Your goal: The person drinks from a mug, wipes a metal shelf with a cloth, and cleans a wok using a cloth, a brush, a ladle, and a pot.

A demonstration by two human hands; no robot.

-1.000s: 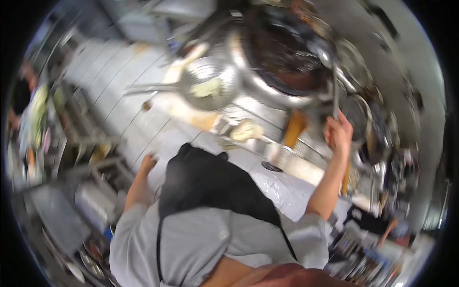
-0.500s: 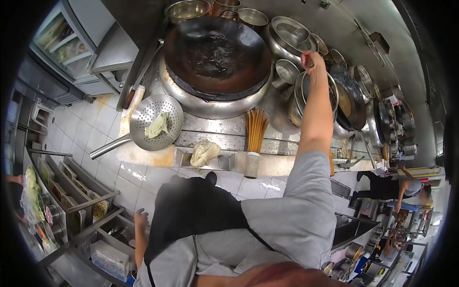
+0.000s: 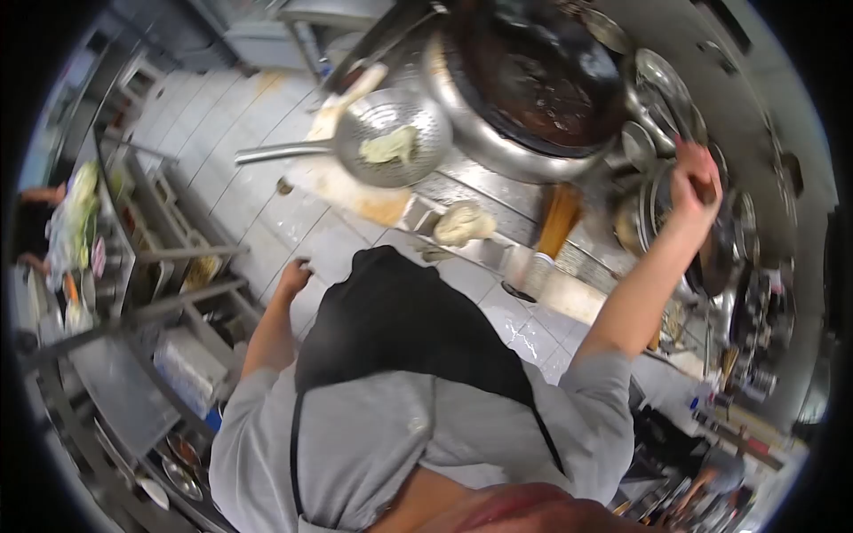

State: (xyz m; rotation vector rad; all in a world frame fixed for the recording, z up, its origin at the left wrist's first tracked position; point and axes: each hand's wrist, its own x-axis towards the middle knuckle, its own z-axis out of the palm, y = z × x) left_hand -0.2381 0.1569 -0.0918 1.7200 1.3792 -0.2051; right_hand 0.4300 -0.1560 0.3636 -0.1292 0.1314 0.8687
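My right hand (image 3: 696,185) is closed round the handle of a ladle, which reaches up and left over a metal bowl (image 3: 662,73) at the upper right. Below and left of that bowl, a large dark wok (image 3: 533,84) with shiny liquid in it sits on a round steel burner ring. My left hand (image 3: 295,275) hangs low over the floor at the left, its fingers loosely bent and apart, holding nothing. A perforated strainer (image 3: 426,133) lies left of the wok with a pale crumpled cloth (image 3: 389,145) in it.
A bamboo brush (image 3: 558,222) and another pale cloth (image 3: 464,224) lie along the stove's front edge. Metal shelving (image 3: 191,253) with trays stands at the left. Another person's arm (image 3: 43,194) shows at the far left, and another person (image 3: 720,471) at the lower right.
The view has turned since half a second ago. Compared with one second ago, my right hand has moved right, and the ladle has gone from the wok's edge to the bowls.
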